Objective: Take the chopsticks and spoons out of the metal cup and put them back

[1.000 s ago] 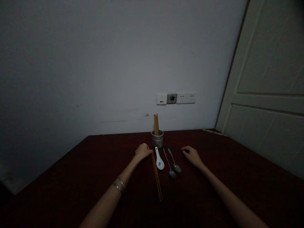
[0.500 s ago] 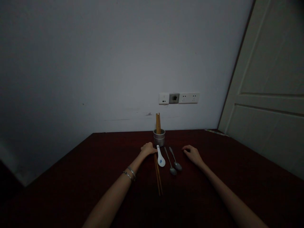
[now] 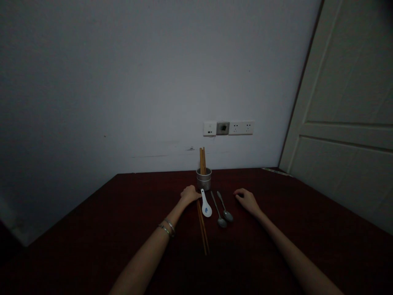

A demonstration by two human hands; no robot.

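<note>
My left hand (image 3: 189, 194) rests on the table with its fingers curled over the far ends of a pair of wooden chopsticks (image 3: 202, 229), which lie pointing toward me. Its thumb reaches the handle of a white soup spoon (image 3: 206, 209) with a blue mark in the bowl; I cannot tell whether they touch. Two metal spoons, one longer (image 3: 221, 221) and one beside it (image 3: 227, 216), lie to the right. My right hand (image 3: 247, 200) lies on the table right of them, fingers loosely curled in, nothing visible in it.
A metal cup (image 3: 204, 182) stands behind the soup spoon, with several upright chopsticks (image 3: 202, 160) in it. The dark red table (image 3: 147, 213) meets a pale wall carrying sockets (image 3: 241, 128). A panelled door (image 3: 344, 135) stands at the right.
The view has shifted slightly, so everything sits a little further left. Both hands, the chopsticks and the spoons keep the same places on the table.
</note>
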